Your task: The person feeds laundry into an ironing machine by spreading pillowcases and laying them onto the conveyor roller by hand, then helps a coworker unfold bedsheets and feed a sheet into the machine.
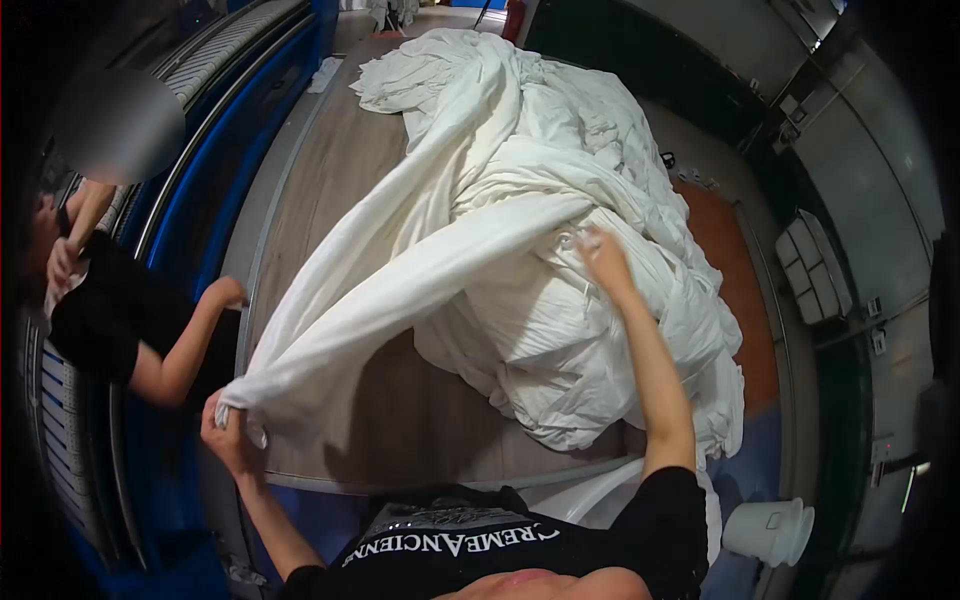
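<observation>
A large heap of crumpled white sheets (560, 330) covers much of the wooden table. My left hand (232, 436) is closed on a gathered end of a white sheet (370, 285) at the table's near left corner. From there the cloth stretches in two long folds up to the heap, raised off the tabletop. My right hand (603, 258) is over the middle of the heap, at the creased cloth just below the upper end of the nearer fold. Its fingers are blurred, so a grip on the cloth cannot be made out.
The wooden tabletop (330, 225) shows left of the heap. A co-worker in a black top (110, 300) is beside a blue machine with a slatted belt (215, 70) at left. White buckets (765, 532) stand on the floor at lower right. Sheet edges hang over the table's right side.
</observation>
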